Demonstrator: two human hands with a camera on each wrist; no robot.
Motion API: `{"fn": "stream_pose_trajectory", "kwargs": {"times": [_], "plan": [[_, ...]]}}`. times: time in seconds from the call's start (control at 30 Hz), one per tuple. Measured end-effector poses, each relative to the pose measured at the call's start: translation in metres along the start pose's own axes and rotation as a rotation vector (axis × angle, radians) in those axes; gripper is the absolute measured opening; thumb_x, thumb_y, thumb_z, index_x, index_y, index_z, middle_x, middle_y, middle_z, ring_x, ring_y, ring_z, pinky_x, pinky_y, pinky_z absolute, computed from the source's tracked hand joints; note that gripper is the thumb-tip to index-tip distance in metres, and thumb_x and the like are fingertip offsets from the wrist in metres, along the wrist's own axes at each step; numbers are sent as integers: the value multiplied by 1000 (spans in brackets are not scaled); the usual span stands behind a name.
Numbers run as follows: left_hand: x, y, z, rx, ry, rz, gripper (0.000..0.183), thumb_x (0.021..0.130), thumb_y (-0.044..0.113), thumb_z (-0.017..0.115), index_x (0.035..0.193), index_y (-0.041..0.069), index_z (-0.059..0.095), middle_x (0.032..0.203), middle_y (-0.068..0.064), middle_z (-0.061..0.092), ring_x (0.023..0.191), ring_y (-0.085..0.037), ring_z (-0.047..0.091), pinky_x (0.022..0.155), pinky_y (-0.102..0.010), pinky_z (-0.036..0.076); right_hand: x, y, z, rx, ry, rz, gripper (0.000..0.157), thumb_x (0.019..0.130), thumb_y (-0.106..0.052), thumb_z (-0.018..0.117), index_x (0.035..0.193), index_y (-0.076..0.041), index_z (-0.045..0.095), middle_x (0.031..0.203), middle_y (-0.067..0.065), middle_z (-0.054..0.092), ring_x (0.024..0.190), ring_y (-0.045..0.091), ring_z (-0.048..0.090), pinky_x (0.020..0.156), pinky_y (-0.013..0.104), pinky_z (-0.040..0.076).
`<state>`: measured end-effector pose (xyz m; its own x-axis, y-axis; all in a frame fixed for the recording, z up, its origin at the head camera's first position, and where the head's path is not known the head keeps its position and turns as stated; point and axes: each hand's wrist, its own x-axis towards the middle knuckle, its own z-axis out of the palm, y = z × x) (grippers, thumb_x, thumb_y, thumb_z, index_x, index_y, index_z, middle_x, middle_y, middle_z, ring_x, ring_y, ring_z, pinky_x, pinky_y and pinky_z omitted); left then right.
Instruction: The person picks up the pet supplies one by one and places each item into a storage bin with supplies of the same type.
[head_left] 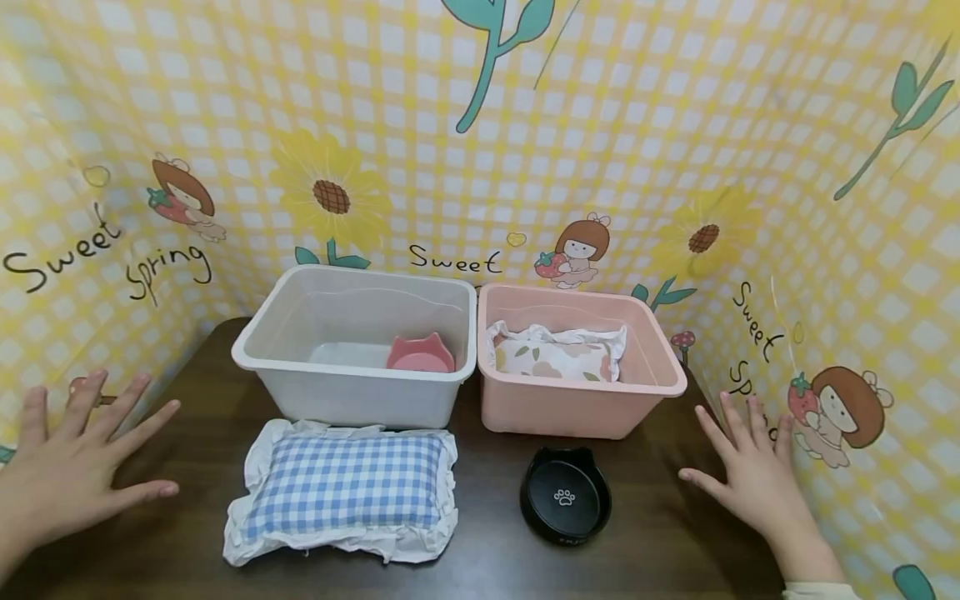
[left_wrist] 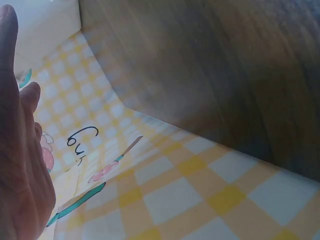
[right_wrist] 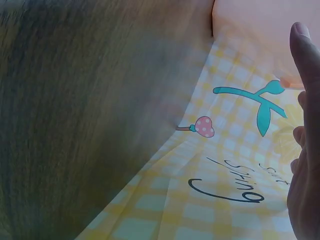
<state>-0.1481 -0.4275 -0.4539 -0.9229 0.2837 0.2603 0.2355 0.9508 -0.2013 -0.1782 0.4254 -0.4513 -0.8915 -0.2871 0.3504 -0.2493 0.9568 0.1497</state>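
Note:
My left hand (head_left: 78,458) is spread at the left side of the table, its fingers straight and holding nothing. Nearest to it lies a blue-and-white checked pillow (head_left: 348,483) with a white ruffled edge. My right hand (head_left: 757,471) is likewise spread and holds nothing, at the right side. Between that hand and the pillow stands a black cat-eared pet bowl (head_left: 566,497) with a paw print inside. In the left wrist view the left hand (left_wrist: 25,150) shows at the left edge; the right hand (right_wrist: 306,135) shows at the right edge of the right wrist view.
A white bin (head_left: 360,396) stands at the back left with a pink cat-eared bowl (head_left: 422,354) inside. Beside it, a pink bin (head_left: 570,412) holds a small floral pillow (head_left: 555,357). Yellow checked cloth (head_left: 420,167) walls in the dark wooden table (head_left: 487,550).

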Motion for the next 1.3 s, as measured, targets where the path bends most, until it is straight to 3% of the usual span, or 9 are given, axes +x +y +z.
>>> {"fn": "stream_pose_trajectory", "kwargs": {"times": [0.2, 0.67, 1.13, 1.3], "plan": [[6, 2, 0, 0, -3, -4, 109, 66, 82, 60, 152, 43, 5, 161, -2, -18, 143, -39, -24, 102, -66, -26, -2, 3, 1, 9, 20, 19, 103, 74, -71, 65, 155, -31, 16, 163, 4, -6, 146, 45, -5, 108, 64, -20], [6, 11, 9, -111, 4, -64, 110, 69, 74, 66, 154, 38, 6, 160, 0, -20, 142, -31, -30, 100, -62, -31, 2, 1, -7, 131, 46, 50, 103, 75, -62, 70, 155, -27, 16, 163, 3, -4, 147, 39, -10, 109, 61, -20], [2, 22, 5, -196, 55, 32, 111, 69, 63, 74, 155, 30, 11, 162, -7, -12, 143, -30, -27, 103, -64, -26, 14, -1, -15, 241, 76, 69, 102, 78, -54, 73, 155, -24, 13, 163, 3, -3, 148, 31, -11, 112, 59, -17], [-1, 27, 6, -214, 44, 34, 109, 72, 60, 73, 155, 27, 11, 161, -8, -13, 143, -31, -27, 100, -64, -28, 17, -3, -18, 275, 87, 77, 102, 79, -51, 73, 156, -23, 12, 163, 2, -2, 149, 29, -10, 113, 58, -15]]}}
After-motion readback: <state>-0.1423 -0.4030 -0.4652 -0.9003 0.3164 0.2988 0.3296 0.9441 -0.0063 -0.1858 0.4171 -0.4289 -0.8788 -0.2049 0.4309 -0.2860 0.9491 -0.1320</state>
